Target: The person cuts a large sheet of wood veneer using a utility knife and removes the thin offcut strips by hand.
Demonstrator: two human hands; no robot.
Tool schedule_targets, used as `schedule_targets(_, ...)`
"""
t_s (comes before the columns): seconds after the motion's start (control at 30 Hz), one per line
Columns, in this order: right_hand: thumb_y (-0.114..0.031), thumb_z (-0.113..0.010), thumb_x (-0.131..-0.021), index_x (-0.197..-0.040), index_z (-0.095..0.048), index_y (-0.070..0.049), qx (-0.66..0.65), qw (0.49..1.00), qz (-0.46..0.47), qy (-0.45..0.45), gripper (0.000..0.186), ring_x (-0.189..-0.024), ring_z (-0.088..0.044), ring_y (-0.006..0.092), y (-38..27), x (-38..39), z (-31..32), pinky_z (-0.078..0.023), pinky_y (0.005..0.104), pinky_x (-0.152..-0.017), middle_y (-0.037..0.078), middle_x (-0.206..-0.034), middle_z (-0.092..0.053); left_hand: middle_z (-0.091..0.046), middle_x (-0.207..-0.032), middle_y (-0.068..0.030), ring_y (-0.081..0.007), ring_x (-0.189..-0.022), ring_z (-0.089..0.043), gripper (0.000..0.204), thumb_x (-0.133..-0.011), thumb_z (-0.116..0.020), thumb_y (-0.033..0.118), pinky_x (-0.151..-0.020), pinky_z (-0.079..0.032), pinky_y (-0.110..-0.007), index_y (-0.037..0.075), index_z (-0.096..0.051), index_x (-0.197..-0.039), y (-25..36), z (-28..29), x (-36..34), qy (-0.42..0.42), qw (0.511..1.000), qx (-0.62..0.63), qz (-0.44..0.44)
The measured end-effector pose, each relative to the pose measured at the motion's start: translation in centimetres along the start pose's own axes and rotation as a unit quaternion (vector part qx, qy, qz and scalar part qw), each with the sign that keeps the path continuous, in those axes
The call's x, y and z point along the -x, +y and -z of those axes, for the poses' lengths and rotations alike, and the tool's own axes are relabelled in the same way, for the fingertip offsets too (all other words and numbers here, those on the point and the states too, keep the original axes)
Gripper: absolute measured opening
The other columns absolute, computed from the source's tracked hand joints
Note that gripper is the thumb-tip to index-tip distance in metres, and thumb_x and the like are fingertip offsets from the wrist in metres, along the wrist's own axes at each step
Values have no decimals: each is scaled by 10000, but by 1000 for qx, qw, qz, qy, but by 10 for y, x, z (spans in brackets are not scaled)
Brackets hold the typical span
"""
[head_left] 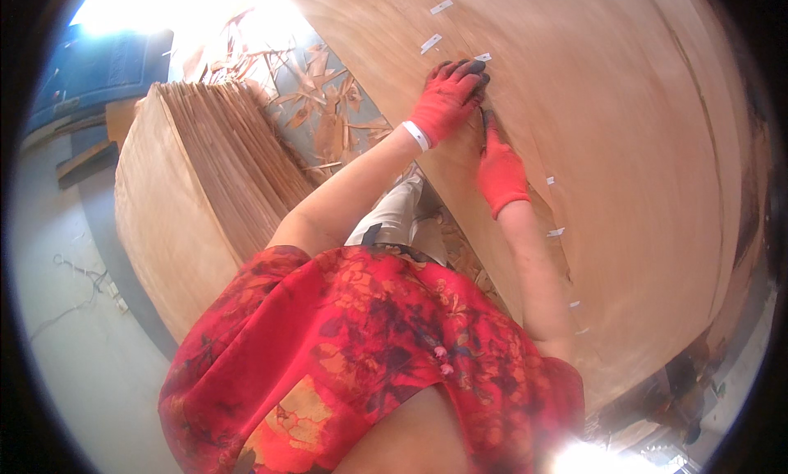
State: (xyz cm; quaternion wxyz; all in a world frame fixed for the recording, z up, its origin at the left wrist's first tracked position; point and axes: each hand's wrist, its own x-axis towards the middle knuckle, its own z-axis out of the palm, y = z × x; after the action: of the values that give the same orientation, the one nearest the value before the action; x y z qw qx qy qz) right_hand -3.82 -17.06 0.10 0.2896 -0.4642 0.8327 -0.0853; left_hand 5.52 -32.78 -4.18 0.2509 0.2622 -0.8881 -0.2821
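A large pale wood veneer sheet (624, 146) fills the right, marked with short white tape strips (441, 7) along seams. My left hand (447, 100), in a red glove with dark fingertips, rests on it near the top, fingers slightly bent and apart beside a tape strip. Just below, my right hand (501, 166), also red-gloved, is closed at a narrow dark gap in the veneer, index finger pointing up the seam; whatever it grips is too dark and small to make out.
A thick stack of veneer sheets (168, 187) stands at the left. Behind it are a blue plastic object (98, 72) and scattered wood scraps (328, 105) on the floor (66, 211). A cable (90, 273) lies at far left.
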Motion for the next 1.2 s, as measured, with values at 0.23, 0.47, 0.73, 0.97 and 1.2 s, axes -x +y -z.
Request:
schedule_targets(0.23,-81,-547,-938,-1616,-285,-272,75,991,8,-115,751,-943,-713,407,29,23,41,-565,509,-826,216,-1052,-722,-538,-1470,-87,-353,-1396,-422,562,-827,-787,445,-1210,-259,-502,130,-639,-1269,16,-4,0,17,997,-45,55)
schedule_targets(0.47,-89,-552,-962,-1584,-335,-353,108,978,87,-153,710,-876,-706,408,89,31,74,-565,508,-779,204,-1019,-717,-544,-1465,-63,-319,-1416,-412,577,-787,-818,440,-1215,-246,-496,141,-643,-1249,16,-9,1,31,996,-59,54)
schedule_targets(0.73,-131,-618,-961,-1558,-387,-358,81,983,71,-151,679,-901,-696,384,178,74,94,-563,480,-777,174,-1018,-710,-548,-1459,-50,-314,-1409,-423,569,-783,-822,431,-1207,-255,-488,147,-642,-1242,19,-11,-2,29,997,-56,49)
schedule_targets(0.97,-47,-600,-955,-1506,-505,-244,-159,981,82,-73,594,-951,-698,320,142,66,141,-567,379,-835,136,-1144,-717,-538,-1466,-83,-328,-1406,-425,804,-765,-829,463,-1218,-246,-492,141,-523,-1435,19,-7,0,33,995,-58,70)
schedule_targets(1.2,-153,-577,-997,-1481,-509,-409,80,978,192,-20,552,-876,-687,320,68,-39,114,-567,422,-785,104,-986,-691,-532,-1464,-143,-356,-1390,-447,928,-736,-853,468,-1212,-274,-488,95,-460,-1489,25,-1,-6,22,995,-40,88)
